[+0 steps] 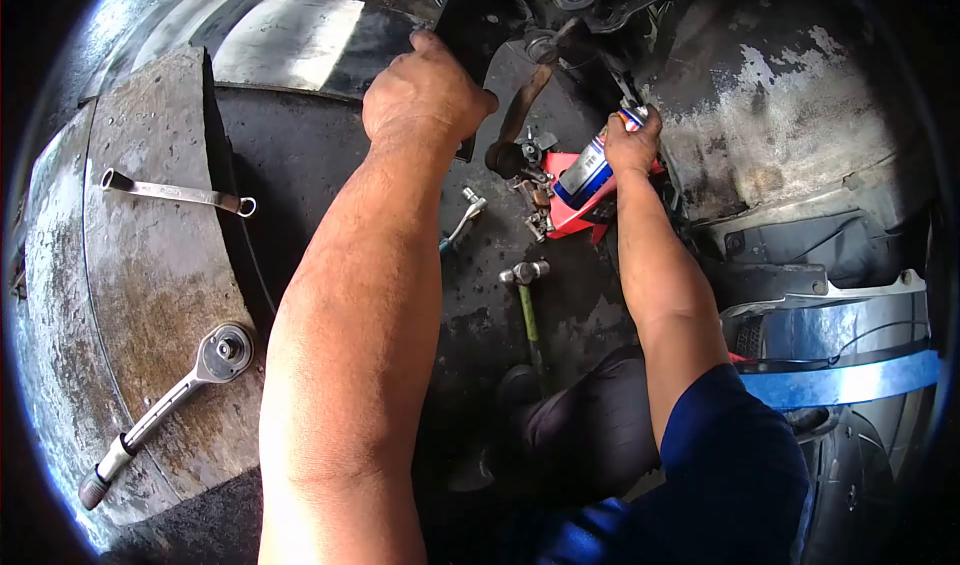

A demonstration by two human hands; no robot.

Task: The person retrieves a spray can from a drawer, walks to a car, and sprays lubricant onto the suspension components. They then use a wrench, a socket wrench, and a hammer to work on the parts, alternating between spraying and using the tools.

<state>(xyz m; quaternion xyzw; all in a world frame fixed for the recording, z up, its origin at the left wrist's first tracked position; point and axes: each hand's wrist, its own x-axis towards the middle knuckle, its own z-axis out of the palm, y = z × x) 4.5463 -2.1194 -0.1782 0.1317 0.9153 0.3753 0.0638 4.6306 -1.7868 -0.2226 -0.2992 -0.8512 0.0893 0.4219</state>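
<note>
Gripping the edge of a dark plate (470, 25) with my left hand (425, 90), fingers curled over it, I have my right hand (632, 143) wrapped tight round a spray can (585, 172). The can sits low in the wheel arch, tilted, top end under my fingers and base pointing down towards a red stand (572, 223).

Risks as I read them: my fingers cover the nozzle, so a press could send spray the wrong way, onto the plate I'm holding, and a greasy edge might let that hand slip. The rusty rod (520, 115) hangs between my two hands, close enough to knock a knuckle. Small loose fittings (535, 205) crowd just beside the stand, and a nudge from my right forearm could scatter them across the dark floor. The hammer (527, 295) lies near my knee, easy to kick.

Off to the left, a ratchet (170, 405) and a spanner (175, 193) rest on the concrete slab (150, 265), well apart from the work.

Hard to read: the nozzle itself, my left fingertips behind the plate, and what the plate is fixed to, cut off at the top. The fittings blur together, and the picture edges go black.
</note>
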